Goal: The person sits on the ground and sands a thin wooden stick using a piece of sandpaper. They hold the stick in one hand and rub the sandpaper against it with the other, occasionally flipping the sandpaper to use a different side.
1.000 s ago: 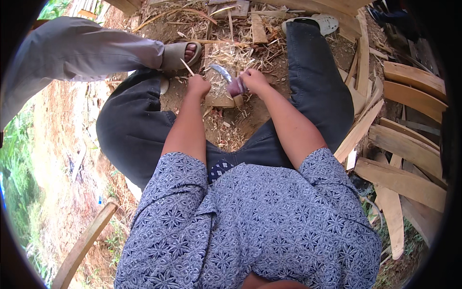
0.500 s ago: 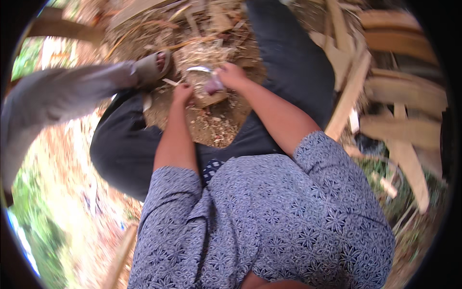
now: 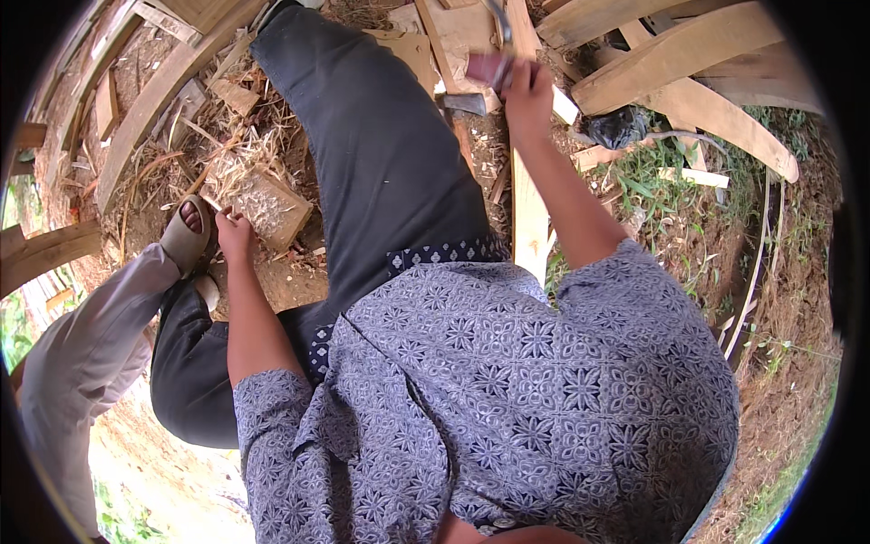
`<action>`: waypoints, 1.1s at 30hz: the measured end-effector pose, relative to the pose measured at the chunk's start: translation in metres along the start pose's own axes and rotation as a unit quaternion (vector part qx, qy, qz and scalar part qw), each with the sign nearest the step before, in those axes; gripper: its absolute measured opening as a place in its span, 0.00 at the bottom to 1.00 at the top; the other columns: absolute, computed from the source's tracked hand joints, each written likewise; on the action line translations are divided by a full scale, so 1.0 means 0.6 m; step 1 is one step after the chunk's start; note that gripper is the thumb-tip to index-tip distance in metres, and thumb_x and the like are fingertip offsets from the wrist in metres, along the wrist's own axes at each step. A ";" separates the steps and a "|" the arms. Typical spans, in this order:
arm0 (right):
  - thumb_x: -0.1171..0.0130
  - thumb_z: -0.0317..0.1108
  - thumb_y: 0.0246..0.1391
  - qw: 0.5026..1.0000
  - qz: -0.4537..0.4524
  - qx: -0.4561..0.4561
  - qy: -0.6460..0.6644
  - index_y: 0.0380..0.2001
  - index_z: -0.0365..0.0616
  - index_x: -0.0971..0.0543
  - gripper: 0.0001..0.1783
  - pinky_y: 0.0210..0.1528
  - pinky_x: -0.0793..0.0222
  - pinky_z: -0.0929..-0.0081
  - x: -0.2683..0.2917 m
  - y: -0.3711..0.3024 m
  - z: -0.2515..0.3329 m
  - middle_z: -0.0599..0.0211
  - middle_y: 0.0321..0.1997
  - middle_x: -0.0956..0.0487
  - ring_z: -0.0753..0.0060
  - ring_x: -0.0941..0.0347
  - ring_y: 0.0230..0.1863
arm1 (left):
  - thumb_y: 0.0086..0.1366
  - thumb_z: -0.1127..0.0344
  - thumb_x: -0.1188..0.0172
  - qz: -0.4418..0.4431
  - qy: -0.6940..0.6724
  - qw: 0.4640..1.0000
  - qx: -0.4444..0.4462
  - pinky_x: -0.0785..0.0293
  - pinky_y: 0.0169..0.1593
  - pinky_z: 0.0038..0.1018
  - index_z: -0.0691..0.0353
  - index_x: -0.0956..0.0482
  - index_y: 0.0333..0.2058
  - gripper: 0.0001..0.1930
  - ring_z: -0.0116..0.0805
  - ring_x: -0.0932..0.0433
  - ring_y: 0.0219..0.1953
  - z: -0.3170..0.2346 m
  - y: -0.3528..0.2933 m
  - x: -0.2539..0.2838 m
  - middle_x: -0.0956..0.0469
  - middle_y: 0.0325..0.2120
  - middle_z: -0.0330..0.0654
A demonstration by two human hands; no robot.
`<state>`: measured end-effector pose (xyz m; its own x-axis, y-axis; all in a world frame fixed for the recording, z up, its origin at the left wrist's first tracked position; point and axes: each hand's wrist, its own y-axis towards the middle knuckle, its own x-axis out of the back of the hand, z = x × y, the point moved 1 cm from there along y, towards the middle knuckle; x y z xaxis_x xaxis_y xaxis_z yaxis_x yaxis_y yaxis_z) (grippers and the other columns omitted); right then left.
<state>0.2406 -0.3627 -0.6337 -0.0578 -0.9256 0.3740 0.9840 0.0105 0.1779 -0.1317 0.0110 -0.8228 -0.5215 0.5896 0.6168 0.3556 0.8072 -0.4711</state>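
Note:
My right hand [image 3: 526, 80] is raised at the upper right, its fingers wrapped around the reddish-brown handle of a curved knife [image 3: 486, 68]. The knife's thin metal blade bends up toward the top edge. My left hand [image 3: 236, 236] is closed on a thin pale strip of wood [image 3: 212, 204], low beside a wooden block [image 3: 288, 210]. Straw-like shavings [image 3: 249, 186] cover part of that block. Under my right hand, apart from it, lies a hatchet [image 3: 464, 102] with a dark metal head.
Another person's sandalled foot [image 3: 188, 238] is close to my left hand. My dark-trousered leg [image 3: 390, 145] stretches between my hands. Long curved planks [image 3: 163, 95] lie at the upper left; more boards [image 3: 675, 63] are stacked at the upper right, near a black plastic bag [image 3: 621, 127].
My view has turned to the right. My right hand has moved away from my left with the curved knife, out past my leg. My left hand stays near the block, holding the strip.

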 end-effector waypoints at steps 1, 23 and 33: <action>0.47 0.44 0.66 0.998 0.007 -0.031 -0.052 0.37 0.35 0.23 0.19 0.41 0.29 0.68 0.015 -0.022 -0.059 0.59 0.32 0.20 0.68 0.24 0.35 | 0.65 0.69 0.48 0.024 -0.011 1.000 -0.003 0.23 0.34 0.31 0.57 0.35 0.60 0.24 0.34 0.20 0.29 -0.008 -0.005 0.000 0.18 0.42 0.45; 0.39 0.31 0.62 0.922 0.309 0.023 0.233 0.46 0.36 0.26 0.13 0.39 0.20 0.73 -0.200 -0.048 0.243 0.63 0.41 0.21 0.76 0.21 0.37 | 0.65 0.56 0.42 0.063 0.096 0.993 -0.009 0.26 0.47 0.38 0.65 0.22 0.43 0.17 0.47 0.19 0.39 -0.008 -0.074 0.052 0.19 0.33 0.52; 0.42 0.36 0.52 0.785 0.590 0.142 -0.121 0.54 0.45 0.26 0.25 0.47 0.27 0.63 -0.511 -0.347 0.106 0.53 0.44 0.18 0.56 0.20 0.44 | 0.65 0.49 0.43 0.083 0.289 0.954 0.006 0.23 0.51 0.42 0.57 0.18 0.45 0.19 0.50 0.20 0.49 -0.132 -0.112 0.130 0.18 0.46 0.51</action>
<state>0.0426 -0.0569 -0.7275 0.8023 -0.1084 0.5870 0.3005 0.9230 -0.2402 -0.1352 0.0049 -0.6931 0.0569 0.6279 0.7762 0.3848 0.7036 -0.5973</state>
